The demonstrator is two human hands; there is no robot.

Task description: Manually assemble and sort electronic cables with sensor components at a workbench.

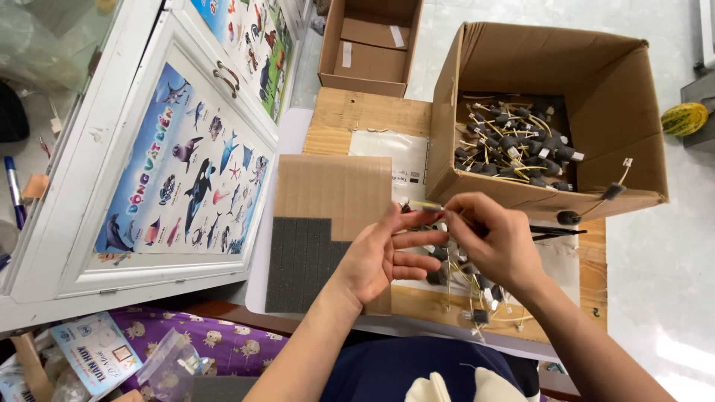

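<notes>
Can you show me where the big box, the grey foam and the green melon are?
Big box (pixel 521 56): head view, on its inner back wall.
Grey foam (pixel 298 260): head view, middle of the pad.
Green melon (pixel 684 118): head view, middle of its rind.

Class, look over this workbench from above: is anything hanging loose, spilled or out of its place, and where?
Yes. Two black wired parts dangle over the front wall of the cardboard box instead of lying inside with the rest. More lie loose in a heap on the table under the right hand; the left hand is beside it.
</notes>
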